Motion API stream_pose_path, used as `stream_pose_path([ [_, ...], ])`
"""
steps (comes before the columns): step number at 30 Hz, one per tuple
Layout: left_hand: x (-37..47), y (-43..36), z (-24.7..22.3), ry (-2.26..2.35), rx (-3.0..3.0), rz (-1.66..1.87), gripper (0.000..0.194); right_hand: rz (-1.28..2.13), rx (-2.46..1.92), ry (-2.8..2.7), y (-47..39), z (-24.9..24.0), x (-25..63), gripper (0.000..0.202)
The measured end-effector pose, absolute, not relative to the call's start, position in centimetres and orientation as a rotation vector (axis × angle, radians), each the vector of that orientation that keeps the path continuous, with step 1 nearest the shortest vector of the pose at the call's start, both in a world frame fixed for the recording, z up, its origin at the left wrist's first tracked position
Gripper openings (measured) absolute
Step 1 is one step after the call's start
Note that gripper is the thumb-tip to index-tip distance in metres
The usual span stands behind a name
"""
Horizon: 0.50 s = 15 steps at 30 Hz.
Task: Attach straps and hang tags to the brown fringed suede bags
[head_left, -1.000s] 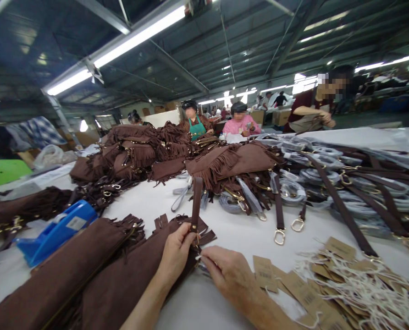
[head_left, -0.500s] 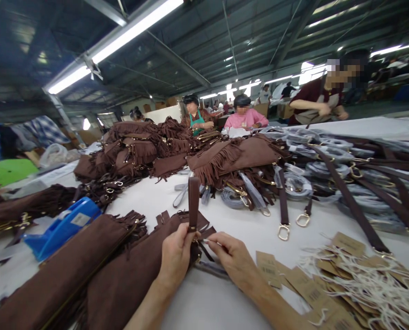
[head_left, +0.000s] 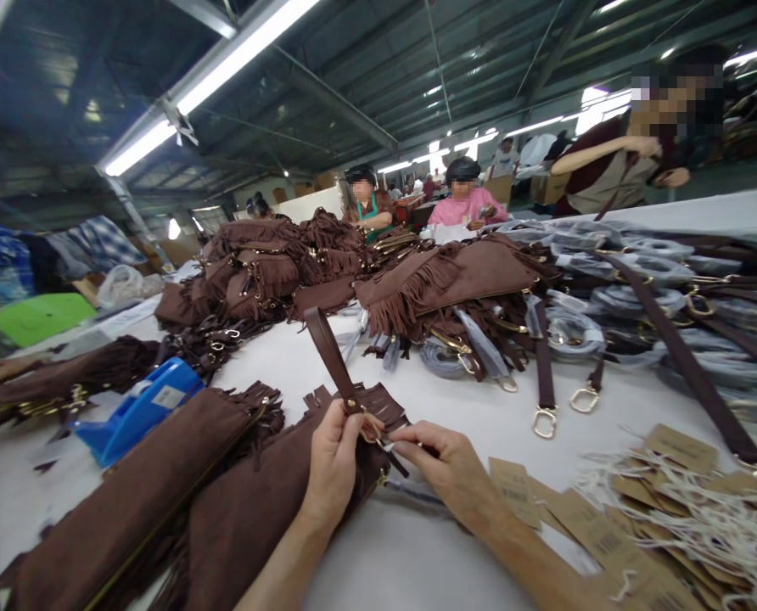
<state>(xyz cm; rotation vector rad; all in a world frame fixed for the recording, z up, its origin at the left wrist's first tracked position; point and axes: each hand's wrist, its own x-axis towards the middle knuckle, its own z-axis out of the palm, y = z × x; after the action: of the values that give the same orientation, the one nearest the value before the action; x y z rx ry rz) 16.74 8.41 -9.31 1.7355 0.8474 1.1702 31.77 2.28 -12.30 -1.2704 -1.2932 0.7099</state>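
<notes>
My left hand (head_left: 333, 458) pinches the lower end of a brown wrist strap (head_left: 331, 355), whose loop stands up and leans left. Close beside it, my right hand (head_left: 443, 460) is closed at the strap's small metal clasp (head_left: 378, 440); its fingertips seem to grip the clasp or a thin dark tab, though the exact hold is partly hidden. Under and behind my left hand lies a brown fringed pouch (head_left: 251, 501) on the white table (head_left: 378, 568). A second brown pouch (head_left: 142, 484) with a gold zip lies to its left.
A blue tape dispenser (head_left: 140, 412) stands at left. Brown fringed bags (head_left: 448, 284) are heaped behind. Wrapped straps (head_left: 569, 331) with metal buckles lie at right, and cardboard tags (head_left: 575, 522) with white strings (head_left: 690, 501) nearer. Several people work across the table.
The strap loop has tipped from upright to leaning left. Both hands have stayed together at its lower end. The view has shifted slightly, and the person at far right has moved their arms.
</notes>
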Motion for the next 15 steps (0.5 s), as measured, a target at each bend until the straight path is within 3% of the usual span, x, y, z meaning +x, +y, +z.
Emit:
stream_pose_path([
  [15, 17.46, 7.98, -9.53, 0.754, 1.477, 1.12, 0.023, 0.832, -1.261, -1.201, 2.11, -12.03, 31.47, 0.025],
])
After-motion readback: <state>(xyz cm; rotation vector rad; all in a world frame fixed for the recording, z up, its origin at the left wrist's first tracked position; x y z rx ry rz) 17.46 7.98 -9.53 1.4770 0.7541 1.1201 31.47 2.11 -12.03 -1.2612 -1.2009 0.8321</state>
